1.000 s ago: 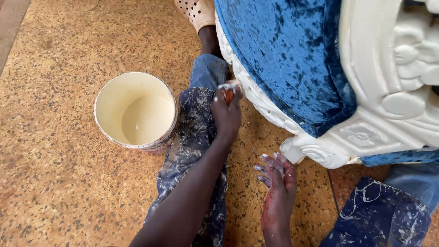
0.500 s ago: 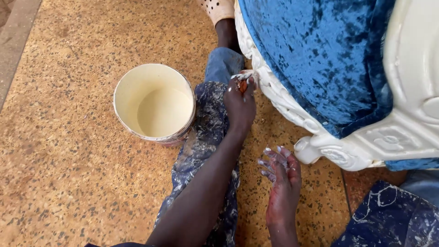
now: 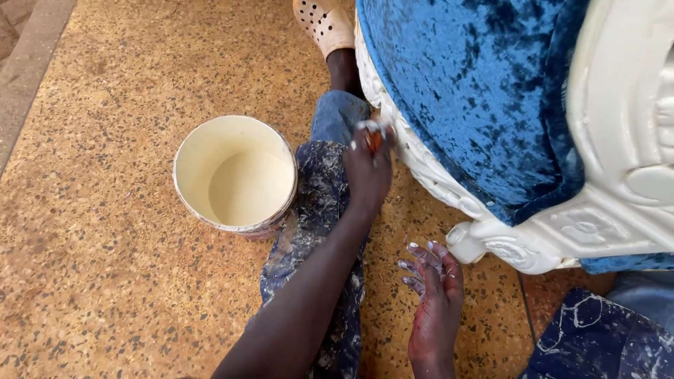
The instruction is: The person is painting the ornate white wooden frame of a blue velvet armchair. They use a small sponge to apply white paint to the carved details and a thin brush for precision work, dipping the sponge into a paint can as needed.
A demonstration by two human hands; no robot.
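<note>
Fingers of your right hand [image 3: 434,295] are spread loose and open at the bottom of the view, tips pale with paint, holding nothing. That hand hovers over the speckled floor [image 3: 105,281], just beside the lower corner of the white carved frame [image 3: 505,242], its fingertips pointing towards your left leg.

Your left arm runs up from the bottom edge across your outstretched leg, which is clad in paint-spattered jeans [image 3: 316,210]. At its end, your left hand [image 3: 368,168] is closed around a brush [image 3: 373,137]; only a short orange-brown bit and a white-smeared end show above your fingers. The brush tip sits right against the curved white edge of the frame, where the carved trim meets the blue velvet cushion [image 3: 477,98]. Whether the bristles actually touch the trim you cannot tell from here.

Left of your leg, touching or nearly touching the jeans, stands a round bucket [image 3: 189,151], upright on the floor, open, with cream paint pooled in the bottom and coating its inner wall.

Farther up, your foot in a perforated tan clog [image 3: 324,24] rests close beside the chair's edge. The velvet fills the upper right, with more white carved frame running down the far right side.
</note>
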